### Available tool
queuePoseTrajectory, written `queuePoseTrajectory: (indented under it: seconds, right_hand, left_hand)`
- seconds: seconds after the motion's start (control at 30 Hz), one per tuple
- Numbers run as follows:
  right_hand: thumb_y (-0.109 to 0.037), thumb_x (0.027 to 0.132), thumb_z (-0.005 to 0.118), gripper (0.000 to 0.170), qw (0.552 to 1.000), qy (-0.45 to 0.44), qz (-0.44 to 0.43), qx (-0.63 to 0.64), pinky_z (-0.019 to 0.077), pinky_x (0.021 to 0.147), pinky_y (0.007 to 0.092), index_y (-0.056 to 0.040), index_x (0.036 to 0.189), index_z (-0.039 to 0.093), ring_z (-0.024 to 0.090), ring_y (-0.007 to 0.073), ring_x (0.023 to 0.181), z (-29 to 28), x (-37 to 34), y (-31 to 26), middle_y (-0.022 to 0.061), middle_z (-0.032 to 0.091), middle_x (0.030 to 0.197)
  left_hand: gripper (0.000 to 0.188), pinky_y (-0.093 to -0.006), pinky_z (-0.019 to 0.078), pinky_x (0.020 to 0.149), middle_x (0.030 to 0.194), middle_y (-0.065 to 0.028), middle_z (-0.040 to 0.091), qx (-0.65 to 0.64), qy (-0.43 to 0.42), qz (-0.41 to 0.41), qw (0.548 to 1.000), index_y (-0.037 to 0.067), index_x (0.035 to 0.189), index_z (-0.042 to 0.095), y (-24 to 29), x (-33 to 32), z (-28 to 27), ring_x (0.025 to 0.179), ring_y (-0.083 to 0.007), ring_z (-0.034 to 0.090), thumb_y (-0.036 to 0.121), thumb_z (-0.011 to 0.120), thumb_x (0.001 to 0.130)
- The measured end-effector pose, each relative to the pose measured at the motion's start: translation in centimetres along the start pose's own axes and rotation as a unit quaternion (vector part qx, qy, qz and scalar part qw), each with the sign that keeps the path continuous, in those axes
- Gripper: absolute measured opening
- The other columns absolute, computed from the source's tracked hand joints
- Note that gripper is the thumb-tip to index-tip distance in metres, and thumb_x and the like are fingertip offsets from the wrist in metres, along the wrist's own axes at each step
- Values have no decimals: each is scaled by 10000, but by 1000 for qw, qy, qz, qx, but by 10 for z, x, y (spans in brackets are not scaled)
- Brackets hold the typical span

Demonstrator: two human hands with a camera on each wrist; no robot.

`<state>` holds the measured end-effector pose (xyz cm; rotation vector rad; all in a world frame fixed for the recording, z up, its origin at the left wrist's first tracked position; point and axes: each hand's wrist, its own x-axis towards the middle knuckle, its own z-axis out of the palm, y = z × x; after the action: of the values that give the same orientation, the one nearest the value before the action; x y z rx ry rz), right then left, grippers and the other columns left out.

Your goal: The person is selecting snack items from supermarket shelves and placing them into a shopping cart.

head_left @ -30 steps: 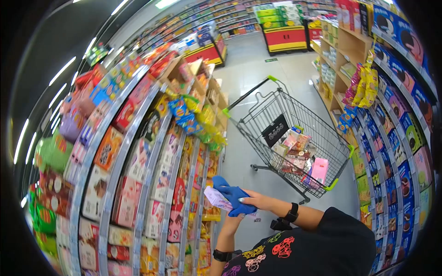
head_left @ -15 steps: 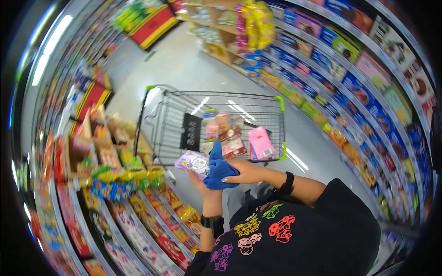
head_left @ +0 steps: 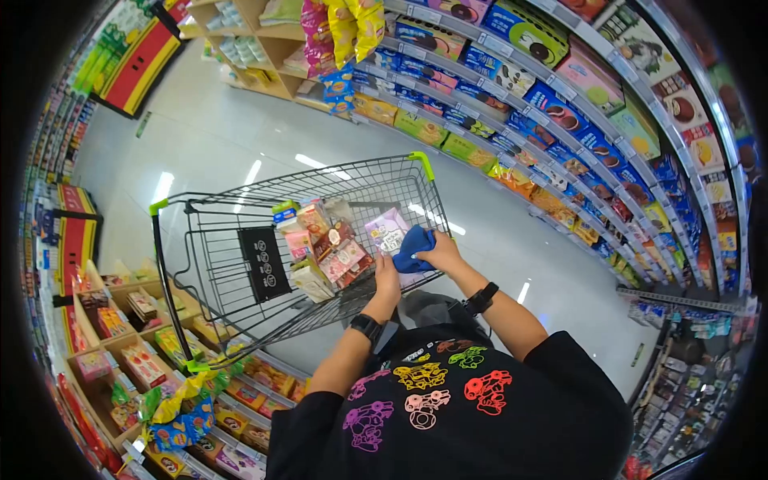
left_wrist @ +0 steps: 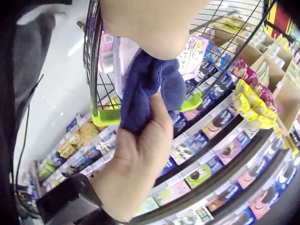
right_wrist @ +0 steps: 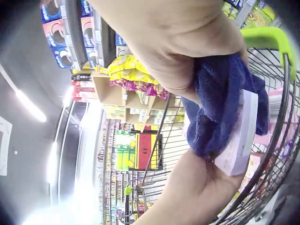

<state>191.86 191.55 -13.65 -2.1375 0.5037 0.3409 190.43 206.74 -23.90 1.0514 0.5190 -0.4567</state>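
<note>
My right hand point(head_left: 442, 252) grips a crumpled blue cloth point(head_left: 413, 248) and holds it against a pale purple box point(head_left: 387, 227) with printed designs. Lower on the same box is my left hand point(head_left: 387, 278), which holds it from the near side. In the right wrist view the cloth point(right_wrist: 218, 98) lies over the box's face, while one pale end of the box point(right_wrist: 244, 133) sticks out beside it. Both hands are over the near right end of a black wire shopping cart point(head_left: 424, 165). The cloth hides part of the box.
Several snack packages point(head_left: 340, 254) lie in the cart. Shelves of blue biscuit packs point(head_left: 512, 72) curve along the right, with yellow snack bags point(head_left: 356, 32) hanging at their end. Wooden display bins point(head_left: 132, 352) stand at the left, close to the cart's handle.
The view has turned to the right, and the cart now lies under my hands. The purple box has moved over the cart's right end, with the cloth still pressed to it.
</note>
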Motion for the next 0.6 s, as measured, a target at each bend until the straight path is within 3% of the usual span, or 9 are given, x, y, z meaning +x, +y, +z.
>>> queuePoseTrajectory:
  seconds: [0.07,0.13,0.17,0.3,0.37,0.43,0.53,0.57,0.6]
  right_hand:
    - [-153,568,761,636,999,20,-2,-27,478,796,343,-49,1147,521,610,289,896,10,3,0,168,622,981]
    - [-148,577,753,637,998,46,3,-45,477,806,355,-88,1165,516,606,308,913,21,9,8,174,620,998]
    - [-139,595,739,648,996,47,10,-79,479,803,368,-105,1194,495,603,321,918,20,9,5,181,618,1006]
    - [-126,639,690,642,984,16,44,-172,482,771,394,-115,1236,455,599,338,892,13,4,-14,178,619,980]
    - [-118,642,671,627,975,24,0,-221,483,757,403,-108,1231,457,600,340,874,4,-2,-24,175,620,959]
    - [-117,642,653,607,966,41,-42,-252,483,745,411,-99,1218,464,600,340,860,-5,-8,-42,173,620,944]
    - [-131,636,631,575,959,35,-109,-258,483,735,417,-84,1189,481,597,336,854,-17,-13,-82,173,616,933]
    - [-140,635,624,566,957,10,-136,-254,483,736,416,-81,1181,486,597,333,857,-19,-13,-97,172,615,931]
    - [-149,635,617,557,954,-13,-162,-251,483,736,415,-78,1172,491,596,330,859,-19,-12,-110,172,614,930]
  left_hand:
    - [506,-368,355,913,1146,-181,448,152,47,-22,987,29,1338,275,-12,10,1,1070,-293,441,286,385,916]
    - [548,-378,336,928,1175,-222,399,368,72,-43,926,25,1347,251,-21,18,-1,1094,-336,403,293,409,895]
    - [604,-404,295,964,1244,-289,295,269,109,-100,952,1,1344,234,16,-5,26,1155,-389,325,301,446,865]
    - [669,-416,282,976,1263,-313,258,345,38,-80,934,-60,1313,246,-25,16,0,1165,-398,305,273,511,797]
    - [555,-384,353,912,1206,-246,356,388,25,-80,918,6,1254,360,-51,32,-16,1084,-320,406,251,537,789]
    - [401,-330,408,834,1052,-148,524,456,30,-63,887,15,1146,491,-8,10,3,958,-228,514,190,542,789]
    - [328,-310,419,785,972,-90,575,271,-77,-159,946,16,1108,520,-24,33,-34,927,-183,531,144,521,806]
    - [386,-318,411,759,924,-138,602,195,-74,-123,970,-25,1028,557,-6,20,-31,848,-227,544,271,552,780]
    - [375,-317,410,738,918,-132,602,168,-47,-92,980,-24,1030,556,-21,32,-49,840,-214,539,261,545,787]
